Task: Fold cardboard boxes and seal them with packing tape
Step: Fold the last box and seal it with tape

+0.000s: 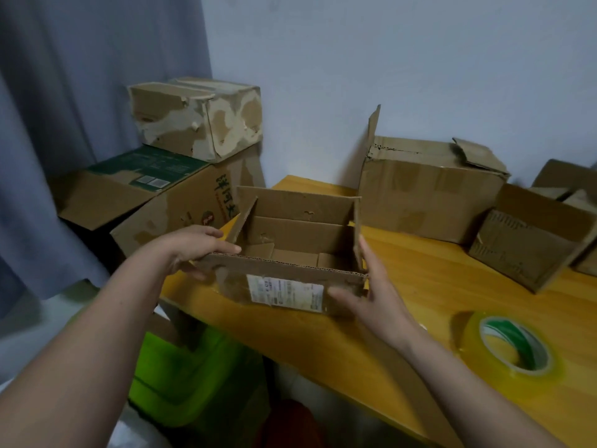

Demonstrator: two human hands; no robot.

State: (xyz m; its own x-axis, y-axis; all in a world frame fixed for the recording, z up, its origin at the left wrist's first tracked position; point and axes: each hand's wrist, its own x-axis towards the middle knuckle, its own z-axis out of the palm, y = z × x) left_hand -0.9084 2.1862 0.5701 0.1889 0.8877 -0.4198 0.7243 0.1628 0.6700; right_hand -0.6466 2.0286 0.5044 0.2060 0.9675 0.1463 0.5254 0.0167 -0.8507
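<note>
A small open cardboard box (pixel 290 250) with a white shipping label on its near side stands on the yellow wooden table (pixel 403 302), its top flaps upright. My left hand (pixel 197 247) holds the left end of the near flap, thumb on the flap's top edge and fingers curled below it. My right hand (pixel 368 286) lies with straight fingers against the box's right side, thumb across the near face. A roll of clear packing tape (pixel 513 345) with a green and white core lies flat on the table at the right.
Other cardboard boxes stand at the table's back right (pixel 426 189) and far right (pixel 536 237). Left of the table are a large printed box (pixel 155 202) with a worn box (pixel 197 118) stacked on it. A green bin (pixel 181 376) sits under the table edge. Curtain at left.
</note>
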